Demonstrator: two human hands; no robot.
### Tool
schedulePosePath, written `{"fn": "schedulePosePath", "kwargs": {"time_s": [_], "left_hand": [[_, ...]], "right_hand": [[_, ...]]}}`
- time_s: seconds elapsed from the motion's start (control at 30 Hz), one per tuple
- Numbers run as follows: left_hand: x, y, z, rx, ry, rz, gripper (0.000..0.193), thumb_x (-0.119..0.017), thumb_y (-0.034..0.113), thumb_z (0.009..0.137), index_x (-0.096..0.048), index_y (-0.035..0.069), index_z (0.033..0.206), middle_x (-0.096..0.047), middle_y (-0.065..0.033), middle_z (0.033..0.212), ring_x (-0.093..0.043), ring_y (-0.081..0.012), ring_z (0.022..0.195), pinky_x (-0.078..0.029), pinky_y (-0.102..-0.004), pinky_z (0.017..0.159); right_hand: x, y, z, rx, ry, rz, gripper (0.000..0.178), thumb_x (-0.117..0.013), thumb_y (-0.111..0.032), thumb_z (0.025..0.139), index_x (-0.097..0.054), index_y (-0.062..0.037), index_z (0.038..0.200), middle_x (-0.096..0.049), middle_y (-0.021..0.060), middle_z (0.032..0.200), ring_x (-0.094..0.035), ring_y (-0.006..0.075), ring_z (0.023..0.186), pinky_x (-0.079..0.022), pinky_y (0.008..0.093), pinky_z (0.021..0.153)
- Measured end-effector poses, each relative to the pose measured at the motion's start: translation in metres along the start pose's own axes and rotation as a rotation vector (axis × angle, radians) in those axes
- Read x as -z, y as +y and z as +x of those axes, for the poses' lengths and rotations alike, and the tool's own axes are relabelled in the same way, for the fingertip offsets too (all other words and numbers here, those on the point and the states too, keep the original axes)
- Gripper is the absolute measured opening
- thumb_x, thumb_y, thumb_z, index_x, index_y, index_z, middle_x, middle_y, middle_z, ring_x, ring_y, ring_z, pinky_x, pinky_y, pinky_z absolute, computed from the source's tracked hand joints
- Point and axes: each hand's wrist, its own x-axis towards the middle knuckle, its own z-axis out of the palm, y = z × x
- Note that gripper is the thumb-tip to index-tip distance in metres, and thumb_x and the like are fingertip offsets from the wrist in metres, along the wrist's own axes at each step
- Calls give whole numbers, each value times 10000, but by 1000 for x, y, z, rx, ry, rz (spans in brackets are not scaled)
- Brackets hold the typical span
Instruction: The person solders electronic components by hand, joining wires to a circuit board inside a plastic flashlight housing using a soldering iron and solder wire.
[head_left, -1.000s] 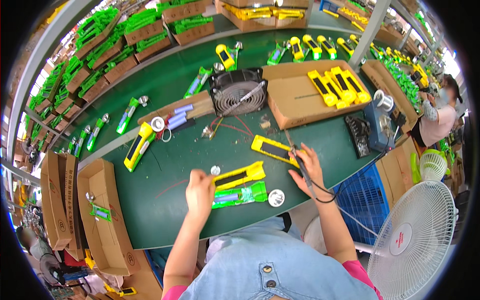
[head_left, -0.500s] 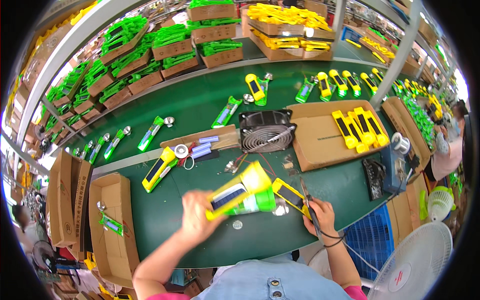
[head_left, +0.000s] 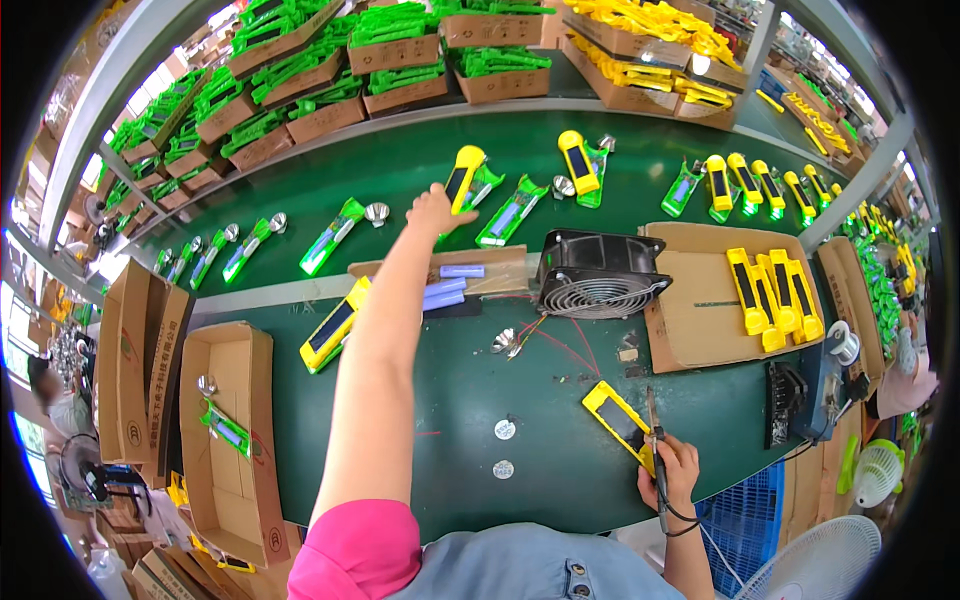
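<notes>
Out over the green conveyor, my left hand point(head_left: 435, 212) is closed about the near end of a flashlight point(head_left: 465, 178) with a yellow, dark-panelled top half and a green lower half. Its thumb points right. In my right hand point(head_left: 677, 468), at the bench's front right, is a soldering iron point(head_left: 655, 432), tip pointing away from me. Against that hand lies a yellow casing half point(head_left: 620, 425) with a dark solar panel; whether the fingers also grip it is hidden. Further green halves point(head_left: 511, 211) with silver reflectors lie along the conveyor.
A black fan point(head_left: 603, 273) stands mid-bench beside a cardboard tray point(head_left: 690, 325) of yellow casings. Blue battery cells point(head_left: 443, 290) and another flashlight point(head_left: 335, 325) lie left of it. An open box point(head_left: 230, 470) is at the left. Cartons of green parts point(head_left: 395, 50) line the back.
My left hand has carried the flashlight from the bench's middle forward and onto the conveyor. My right hand still holds the soldering iron beside the yellow casing. The view has shifted.
</notes>
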Motion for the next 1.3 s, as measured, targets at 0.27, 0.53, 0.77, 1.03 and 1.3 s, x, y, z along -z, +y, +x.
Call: {"fn": "schedulePosePath", "kwargs": {"time_s": [0.27,0.53,0.77,1.03,1.3], "left_hand": [[58,-150,-27,68,304,335,573,-607,283,763,-398,58,1246,-470,-175,1179,-481,-340,1091,-401,-500,887],[44,-191,-90,-3,282,203,568,-625,123,758,-369,19,1254,-438,-189,1171,-474,-346,1054,-428,-435,832],[124,-48,-237,-631,490,112,583,-560,-33,730,-334,-43,1268,-436,-212,1138,-454,-358,1047,-374,-413,913],[45,-2,-401,-955,-5,80,556,-590,78,684,-423,-71,1193,-465,-183,1112,-459,-326,1064,-371,-418,939],[55,74,-399,-934,-144,-293,372,-670,208,652,-595,33,971,-519,-111,992,-449,-287,1048,-365,-406,869]], "right_hand": [[2,1,3,10,-17,-6,444,-620,-67,618,-512,-61,1049,-577,155,1009,-528,318,774,-428,382,711],[2,2,-2,24,47,37,472,-654,-69,596,-531,-58,1052,-572,171,1022,-537,330,783,-443,386,723],[4,-1,0,29,67,64,480,-637,-28,616,-511,-62,1079,-584,145,1011,-560,322,805,-431,367,751],[9,-4,4,59,59,118,557,-682,-71,617,-472,-59,1133,-578,143,1059,-562,303,914,-402,425,861],[0,-17,-27,-26,145,32,526,-666,-35,632,-489,-79,1126,-608,87,1017,-566,267,980,-306,500,982]]}}
